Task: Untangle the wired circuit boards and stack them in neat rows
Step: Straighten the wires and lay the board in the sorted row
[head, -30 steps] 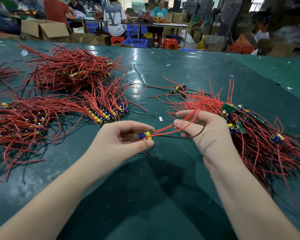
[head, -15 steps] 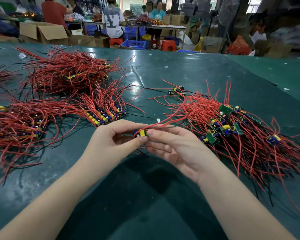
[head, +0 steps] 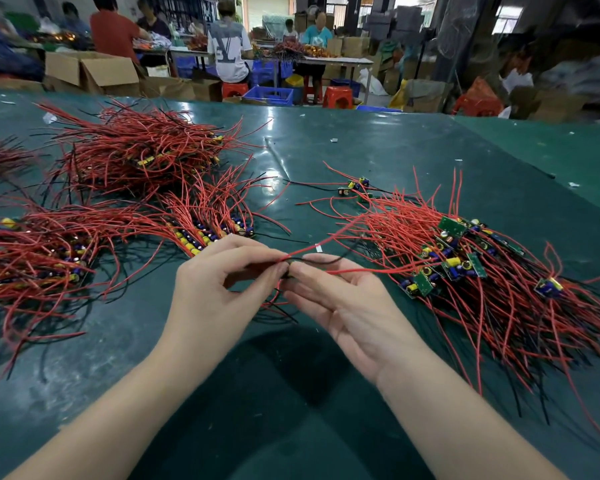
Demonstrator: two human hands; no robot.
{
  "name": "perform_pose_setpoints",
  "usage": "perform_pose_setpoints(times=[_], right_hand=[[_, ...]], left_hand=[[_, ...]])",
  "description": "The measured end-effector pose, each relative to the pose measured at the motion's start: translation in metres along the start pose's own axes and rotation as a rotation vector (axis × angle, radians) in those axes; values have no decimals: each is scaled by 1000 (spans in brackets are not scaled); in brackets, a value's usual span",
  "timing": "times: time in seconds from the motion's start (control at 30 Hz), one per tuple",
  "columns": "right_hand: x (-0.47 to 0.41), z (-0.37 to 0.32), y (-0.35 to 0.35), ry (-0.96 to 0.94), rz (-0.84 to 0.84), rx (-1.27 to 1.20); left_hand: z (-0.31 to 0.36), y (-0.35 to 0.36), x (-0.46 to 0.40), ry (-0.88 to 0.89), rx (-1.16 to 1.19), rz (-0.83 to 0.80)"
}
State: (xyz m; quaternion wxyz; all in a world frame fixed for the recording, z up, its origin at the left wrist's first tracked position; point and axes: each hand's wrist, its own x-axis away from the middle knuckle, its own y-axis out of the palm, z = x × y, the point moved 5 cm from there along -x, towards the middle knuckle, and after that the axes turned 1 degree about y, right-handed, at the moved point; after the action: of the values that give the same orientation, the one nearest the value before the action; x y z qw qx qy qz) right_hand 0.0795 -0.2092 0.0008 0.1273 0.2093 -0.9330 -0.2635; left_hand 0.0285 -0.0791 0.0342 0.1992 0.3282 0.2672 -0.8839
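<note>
Both hands, left [head: 222,292] and right [head: 347,306], pinch thin red and black wires [head: 312,261] together.

two bare forearms come in from the near edge, one on the left and one on the right, each ending in a bare hand. the left hand [head: 219,292] and the right hand [head: 354,313] carry no gloves, rings, watch or wristband. no sleeve shows on either arm up to the edge of the view, so whatever is worn above stays out of sight. the fingers [head: 312,271] are slim, with short, plain, unpainted nails. the wrists are bare and unmarked too.
</note>
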Motion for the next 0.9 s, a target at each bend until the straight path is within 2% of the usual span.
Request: perform_pose_setpoints(times=[0.13,0.23,0.47,0.63,0.8,0.9], right_hand=[[0,0,-5,-2,45,37],[0,-1,-5,9,26,12],[2,-9,-7,-105,77,88],[1,-15,-8,-142,70,-37],[1,-18,-7,-118,19,-138],[2,-19,-7,-89,-17,-197]], left_hand=[[2,3,-1,26,-5,-20],[-2,4,0,-31,60,-22],[-23,13,4,-601,532,114],[-25,25,-5,-870,833,24],[-29,32,-11,-1152,938,-39],[-26,39,-10,-1252,1042,-89]])
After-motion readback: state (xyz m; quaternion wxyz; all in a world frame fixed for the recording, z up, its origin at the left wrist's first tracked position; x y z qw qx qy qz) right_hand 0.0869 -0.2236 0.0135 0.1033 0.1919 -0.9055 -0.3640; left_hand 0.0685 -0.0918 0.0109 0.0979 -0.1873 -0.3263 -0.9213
